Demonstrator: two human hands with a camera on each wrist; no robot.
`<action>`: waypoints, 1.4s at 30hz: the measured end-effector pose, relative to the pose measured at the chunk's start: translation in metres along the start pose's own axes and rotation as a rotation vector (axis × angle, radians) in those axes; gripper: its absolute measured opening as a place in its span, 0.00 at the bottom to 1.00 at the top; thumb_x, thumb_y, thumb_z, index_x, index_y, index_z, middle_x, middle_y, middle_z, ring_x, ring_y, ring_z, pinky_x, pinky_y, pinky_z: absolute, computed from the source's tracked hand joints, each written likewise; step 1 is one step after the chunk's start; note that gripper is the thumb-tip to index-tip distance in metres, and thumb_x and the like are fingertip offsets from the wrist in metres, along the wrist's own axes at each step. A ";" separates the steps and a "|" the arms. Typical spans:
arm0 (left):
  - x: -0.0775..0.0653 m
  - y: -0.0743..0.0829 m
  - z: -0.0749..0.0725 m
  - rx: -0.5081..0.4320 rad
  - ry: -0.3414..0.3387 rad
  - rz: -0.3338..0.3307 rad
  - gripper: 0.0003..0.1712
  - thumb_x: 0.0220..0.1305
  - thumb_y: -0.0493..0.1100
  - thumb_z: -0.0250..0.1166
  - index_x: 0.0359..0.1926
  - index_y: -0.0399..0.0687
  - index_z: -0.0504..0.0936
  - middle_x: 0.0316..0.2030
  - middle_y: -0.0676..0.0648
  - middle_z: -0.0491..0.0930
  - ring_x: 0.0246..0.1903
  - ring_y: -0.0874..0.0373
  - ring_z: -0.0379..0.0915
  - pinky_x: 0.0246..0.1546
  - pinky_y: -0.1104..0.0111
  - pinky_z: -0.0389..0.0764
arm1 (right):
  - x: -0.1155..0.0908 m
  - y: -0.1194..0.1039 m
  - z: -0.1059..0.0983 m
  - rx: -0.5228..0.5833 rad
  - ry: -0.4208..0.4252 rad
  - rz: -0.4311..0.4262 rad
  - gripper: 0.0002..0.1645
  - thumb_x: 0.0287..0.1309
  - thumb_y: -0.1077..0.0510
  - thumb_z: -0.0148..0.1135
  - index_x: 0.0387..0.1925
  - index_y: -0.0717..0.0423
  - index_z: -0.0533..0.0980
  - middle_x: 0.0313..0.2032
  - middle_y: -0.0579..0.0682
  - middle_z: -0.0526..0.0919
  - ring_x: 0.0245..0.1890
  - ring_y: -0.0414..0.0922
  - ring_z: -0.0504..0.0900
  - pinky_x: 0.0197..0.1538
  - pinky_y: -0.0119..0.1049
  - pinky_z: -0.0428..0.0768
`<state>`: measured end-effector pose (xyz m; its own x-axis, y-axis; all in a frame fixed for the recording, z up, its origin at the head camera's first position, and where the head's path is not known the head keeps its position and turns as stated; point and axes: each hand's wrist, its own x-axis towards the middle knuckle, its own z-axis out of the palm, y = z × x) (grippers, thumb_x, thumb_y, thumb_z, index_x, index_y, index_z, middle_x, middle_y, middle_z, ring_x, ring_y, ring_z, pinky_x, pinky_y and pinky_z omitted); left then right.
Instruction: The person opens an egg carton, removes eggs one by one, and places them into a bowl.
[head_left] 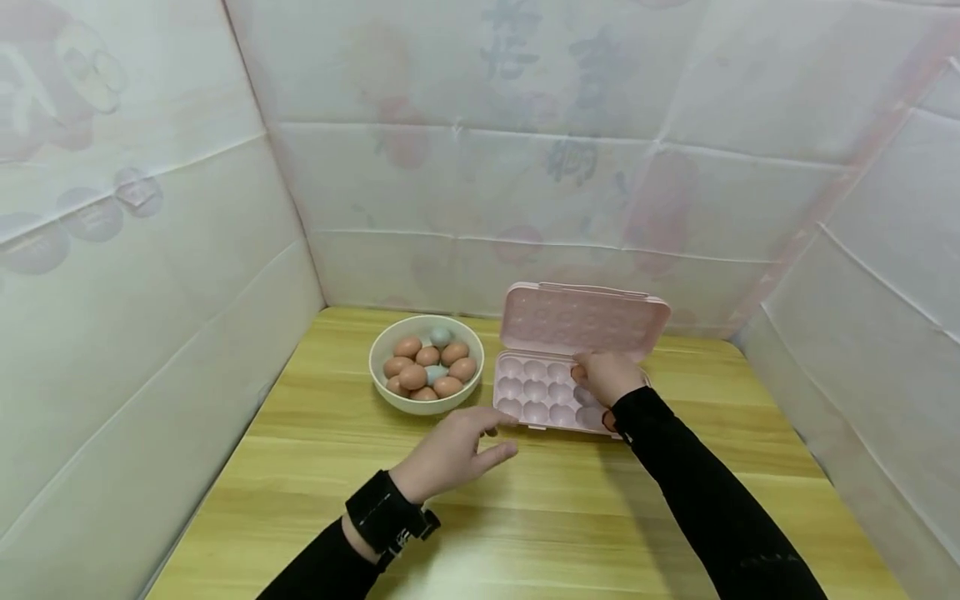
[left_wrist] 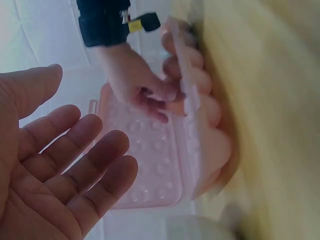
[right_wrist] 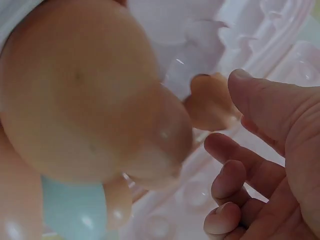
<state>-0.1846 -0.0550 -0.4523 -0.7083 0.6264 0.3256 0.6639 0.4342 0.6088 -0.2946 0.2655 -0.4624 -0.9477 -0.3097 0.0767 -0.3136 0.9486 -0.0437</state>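
At the fingertips of the right hand (head_left: 611, 379), on its nine o'clock side with twelve pointing away from the person, a brown egg (head_left: 578, 374) is found, partly covered by that hand and set at the back row of the pink egg tray (head_left: 536, 389). By thumb and finger it appears to be pinched, the gap between them narrow; whether it is fully seated in a cup cannot be told. Its long axis is likewise hidden. That fit between egg and cup is judged the relation on which the work turns.

By the right hand the egg is plainly approached most closely; from the left hand (head_left: 453, 450) it is seen at two o'clock, well apart. The left hand is held near the tray's near left corner, fingers loosely extended and thumb spread wide, with nothing gripped.

From the egg, the raised lid (head_left: 585, 321) is placed at twelve o'clock and the bowl (head_left: 392, 400) of brown and pale blue eggs (head_left: 413, 377) at nine, beyond the tray's left edge. Another brown egg (head_left: 609, 421) is lodged in the near row at five o'clock, partly covered by the black sleeve (head_left: 697, 475).
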 end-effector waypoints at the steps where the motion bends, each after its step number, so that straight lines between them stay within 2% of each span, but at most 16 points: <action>1: -0.003 0.001 0.003 -0.008 -0.008 -0.013 0.19 0.75 0.49 0.69 0.61 0.47 0.85 0.55 0.49 0.89 0.49 0.56 0.85 0.52 0.65 0.87 | 0.000 0.001 0.003 -0.006 -0.003 0.004 0.10 0.69 0.58 0.70 0.49 0.50 0.85 0.40 0.52 0.89 0.43 0.53 0.87 0.46 0.52 0.86; 3: -0.007 0.001 0.008 -0.015 -0.026 -0.035 0.20 0.76 0.50 0.68 0.62 0.47 0.85 0.55 0.48 0.89 0.48 0.55 0.85 0.51 0.66 0.86 | 0.001 0.003 0.008 -0.021 -0.001 0.014 0.05 0.65 0.60 0.71 0.41 0.48 0.84 0.36 0.50 0.86 0.41 0.51 0.84 0.42 0.51 0.83; 5: -0.011 0.001 0.013 -0.007 -0.042 -0.048 0.20 0.76 0.51 0.68 0.62 0.47 0.85 0.55 0.48 0.89 0.48 0.55 0.85 0.51 0.66 0.86 | 0.002 0.004 0.013 -0.004 0.010 0.033 0.07 0.62 0.63 0.71 0.37 0.48 0.82 0.33 0.49 0.82 0.39 0.51 0.82 0.37 0.50 0.81; 10: -0.015 -0.002 0.021 0.003 -0.045 -0.048 0.20 0.76 0.52 0.68 0.61 0.47 0.86 0.54 0.49 0.89 0.46 0.57 0.85 0.50 0.68 0.85 | 0.004 0.005 0.023 0.005 0.076 0.045 0.11 0.55 0.68 0.68 0.35 0.49 0.83 0.31 0.49 0.81 0.36 0.49 0.79 0.32 0.46 0.76; 12: -0.017 -0.003 0.023 0.000 -0.038 -0.044 0.19 0.76 0.52 0.68 0.60 0.47 0.86 0.54 0.48 0.89 0.46 0.57 0.85 0.50 0.68 0.86 | 0.004 0.004 0.025 -0.011 0.095 0.035 0.12 0.56 0.69 0.66 0.37 0.50 0.84 0.32 0.51 0.83 0.37 0.50 0.80 0.34 0.46 0.78; 16: -0.018 -0.004 0.026 -0.014 -0.035 -0.052 0.19 0.76 0.52 0.68 0.60 0.47 0.86 0.53 0.48 0.89 0.46 0.56 0.85 0.50 0.68 0.85 | -0.002 0.005 0.023 -0.022 0.108 0.041 0.15 0.65 0.69 0.61 0.47 0.51 0.85 0.39 0.55 0.87 0.41 0.55 0.85 0.34 0.50 0.83; 18: -0.018 -0.003 0.026 -0.021 -0.034 -0.065 0.19 0.76 0.52 0.68 0.60 0.48 0.86 0.53 0.49 0.89 0.46 0.56 0.85 0.50 0.68 0.85 | -0.005 0.003 0.017 -0.006 0.114 0.040 0.15 0.68 0.69 0.58 0.49 0.52 0.84 0.39 0.56 0.87 0.40 0.58 0.85 0.35 0.52 0.84; 20: -0.018 -0.003 0.025 -0.020 -0.032 -0.079 0.19 0.77 0.52 0.67 0.60 0.48 0.86 0.53 0.49 0.89 0.47 0.56 0.84 0.49 0.68 0.85 | -0.009 0.001 0.009 0.016 0.145 0.044 0.13 0.70 0.66 0.62 0.51 0.52 0.84 0.39 0.57 0.88 0.40 0.60 0.86 0.35 0.55 0.85; 22: -0.019 -0.003 0.024 -0.022 -0.030 -0.100 0.20 0.77 0.52 0.67 0.61 0.49 0.86 0.53 0.50 0.89 0.47 0.56 0.84 0.49 0.67 0.85 | -0.013 -0.002 0.001 0.071 0.170 0.040 0.13 0.70 0.64 0.65 0.54 0.56 0.84 0.41 0.59 0.89 0.41 0.61 0.87 0.41 0.56 0.86; 25: -0.019 -0.003 0.022 -0.024 -0.018 -0.127 0.20 0.77 0.52 0.67 0.62 0.48 0.86 0.54 0.50 0.89 0.48 0.55 0.84 0.48 0.67 0.85 | -0.022 -0.006 -0.009 0.208 0.195 0.062 0.22 0.70 0.58 0.70 0.63 0.60 0.82 0.48 0.61 0.91 0.43 0.60 0.88 0.44 0.54 0.86; 28: -0.018 -0.005 0.021 -0.032 0.017 -0.139 0.20 0.76 0.51 0.68 0.63 0.48 0.85 0.56 0.47 0.88 0.49 0.52 0.86 0.47 0.65 0.87 | -0.033 -0.009 -0.015 0.449 0.171 0.090 0.27 0.73 0.55 0.68 0.68 0.63 0.78 0.49 0.61 0.89 0.37 0.52 0.85 0.39 0.44 0.81; 32: -0.016 -0.008 0.021 -0.032 0.110 -0.106 0.22 0.73 0.47 0.72 0.64 0.46 0.84 0.59 0.45 0.86 0.48 0.50 0.87 0.47 0.60 0.89 | -0.048 -0.015 -0.022 0.778 0.141 0.110 0.27 0.76 0.54 0.65 0.70 0.62 0.76 0.46 0.58 0.88 0.34 0.41 0.78 0.36 0.33 0.75; 34: -0.014 -0.009 0.021 -0.022 0.165 -0.071 0.25 0.70 0.44 0.74 0.65 0.45 0.82 0.61 0.45 0.85 0.48 0.50 0.87 0.48 0.60 0.89 | -0.056 -0.019 -0.024 0.911 0.116 0.120 0.27 0.77 0.52 0.64 0.70 0.59 0.77 0.45 0.53 0.88 0.30 0.36 0.76 0.35 0.30 0.74; 37: -0.009 -0.011 0.020 0.037 0.250 0.004 0.30 0.66 0.42 0.78 0.67 0.45 0.80 0.61 0.44 0.83 0.48 0.53 0.86 0.48 0.63 0.89 | -0.067 -0.027 -0.022 1.153 0.040 0.128 0.28 0.80 0.50 0.60 0.72 0.59 0.74 0.42 0.43 0.85 0.27 0.32 0.69 0.31 0.29 0.66; 40: -0.002 -0.012 0.018 0.102 0.323 0.084 0.36 0.63 0.42 0.80 0.69 0.43 0.78 0.63 0.42 0.82 0.50 0.54 0.85 0.49 0.67 0.88 | -0.076 -0.037 -0.016 1.434 -0.049 0.118 0.25 0.83 0.50 0.55 0.73 0.56 0.71 0.40 0.36 0.79 0.28 0.35 0.63 0.33 0.35 0.60; 42: 0.002 -0.012 0.016 0.144 0.351 0.128 0.39 0.61 0.44 0.81 0.71 0.43 0.76 0.65 0.41 0.81 0.53 0.54 0.84 0.51 0.68 0.88 | -0.081 -0.043 -0.010 1.569 -0.079 0.059 0.19 0.84 0.52 0.51 0.68 0.52 0.72 0.39 0.37 0.76 0.34 0.38 0.63 0.40 0.39 0.59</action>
<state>-0.1902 -0.0485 -0.4706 -0.6398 0.4332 0.6349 0.7616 0.4685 0.4478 -0.2035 0.2501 -0.4569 -0.9452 -0.3263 -0.0102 0.0236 -0.0372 -0.9990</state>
